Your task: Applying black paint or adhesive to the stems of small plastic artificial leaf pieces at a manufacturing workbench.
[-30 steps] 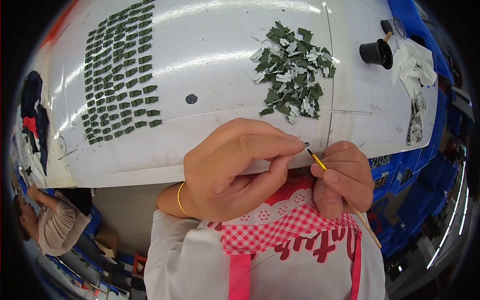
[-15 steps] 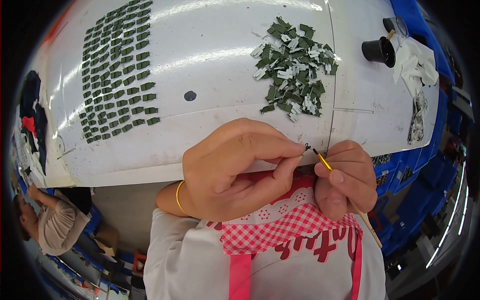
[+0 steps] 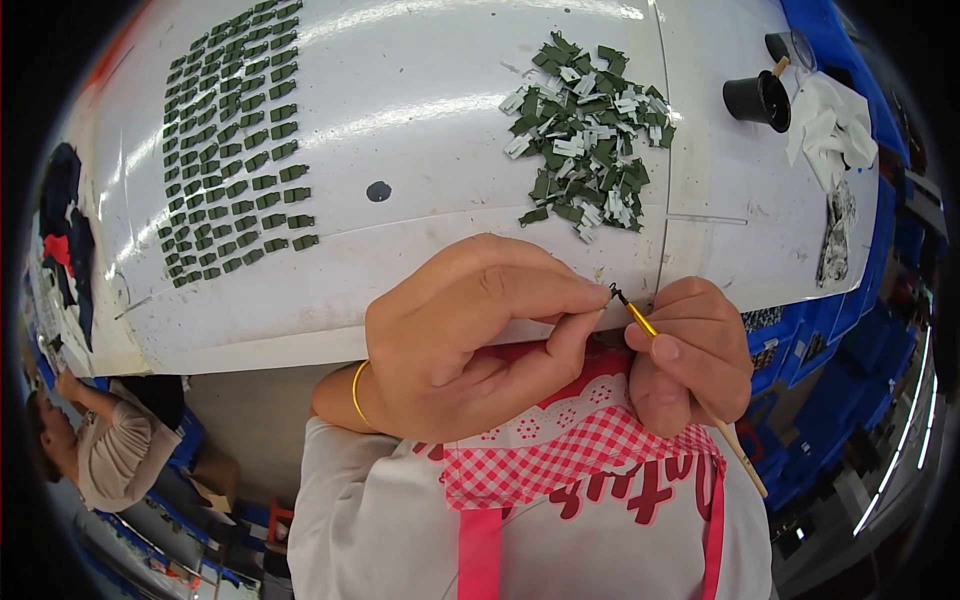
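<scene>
My left hand pinches a tiny part between thumb and forefinger; only its small dark loop shows past the fingertips. In my right hand is a thin paintbrush with a gold ferrule and pale handle. Its dark tip meets the loop. Beyond my hands lies a loose heap of small green and pale grey parts. Farther left, similar green parts with little loops lie in neat rows.
On the right of the white table stands a black cup with a stick in it, beside a crumpled white cloth. Blue bins border the table's right side. Another person is at the far left.
My right hand has shifted slightly left and up, bringing the brush tip from just beside the loop onto it. My left hand has hardly moved.
</scene>
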{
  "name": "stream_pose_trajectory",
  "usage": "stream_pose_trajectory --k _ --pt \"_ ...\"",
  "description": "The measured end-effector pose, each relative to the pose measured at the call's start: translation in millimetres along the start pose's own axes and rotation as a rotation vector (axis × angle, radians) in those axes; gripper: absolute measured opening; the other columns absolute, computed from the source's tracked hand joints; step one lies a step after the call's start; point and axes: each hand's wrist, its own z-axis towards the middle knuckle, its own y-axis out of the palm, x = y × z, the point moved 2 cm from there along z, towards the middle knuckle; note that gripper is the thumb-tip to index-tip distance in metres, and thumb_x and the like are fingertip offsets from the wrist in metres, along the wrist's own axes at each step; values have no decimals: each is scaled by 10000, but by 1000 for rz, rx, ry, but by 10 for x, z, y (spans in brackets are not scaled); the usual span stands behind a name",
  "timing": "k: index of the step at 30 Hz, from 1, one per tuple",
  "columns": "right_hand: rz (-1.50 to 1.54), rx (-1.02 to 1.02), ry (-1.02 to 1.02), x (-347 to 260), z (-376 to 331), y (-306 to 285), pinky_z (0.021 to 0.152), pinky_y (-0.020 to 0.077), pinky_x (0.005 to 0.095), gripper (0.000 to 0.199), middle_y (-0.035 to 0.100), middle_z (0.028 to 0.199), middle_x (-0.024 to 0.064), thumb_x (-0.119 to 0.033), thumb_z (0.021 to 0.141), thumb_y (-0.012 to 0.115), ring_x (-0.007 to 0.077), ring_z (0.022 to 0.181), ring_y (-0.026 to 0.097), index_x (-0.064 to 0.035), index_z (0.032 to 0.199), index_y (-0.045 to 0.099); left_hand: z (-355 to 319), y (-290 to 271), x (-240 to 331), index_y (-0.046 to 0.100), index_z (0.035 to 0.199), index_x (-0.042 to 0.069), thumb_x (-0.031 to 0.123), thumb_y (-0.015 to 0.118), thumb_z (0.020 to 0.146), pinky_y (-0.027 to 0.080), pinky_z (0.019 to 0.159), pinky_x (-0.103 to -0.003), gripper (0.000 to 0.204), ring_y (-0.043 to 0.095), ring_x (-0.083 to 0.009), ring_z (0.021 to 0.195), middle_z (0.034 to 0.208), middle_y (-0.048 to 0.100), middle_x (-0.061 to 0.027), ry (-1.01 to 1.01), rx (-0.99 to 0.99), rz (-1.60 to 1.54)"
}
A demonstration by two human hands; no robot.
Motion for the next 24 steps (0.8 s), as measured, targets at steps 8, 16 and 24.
stream_pose_trajectory --k 8,16,24 --pt "52 70 -21 20 -23 -35 538 445 317 195 655 743 153 -122 871 500 182 580 528 -11 1007 586 29 -1 -14 680 893 -13 -135 685 664 442 562 -207 259 536 -129 660 890 637 -95 41 -23 46" --pt "103 99 30 22 -3 -53 549 455 314 194 656 753 146 -145 895 491 184 591 535 -24 1017 581 23 -69 -36 630 964 -20 -73 597 806 421 666 -229 170 505 -153 754 936 583 -105 -128 -90 -163" --pt "235 -8 17 -4 30 67 559 466 314 168 662 779 147 -103 872 514 194 618 559 -19 993 594 28 -80 -38 606 966 -25 13 551 888 386 723 -234 103 465 -158 793 945 544 -107 -211 -158 -198"
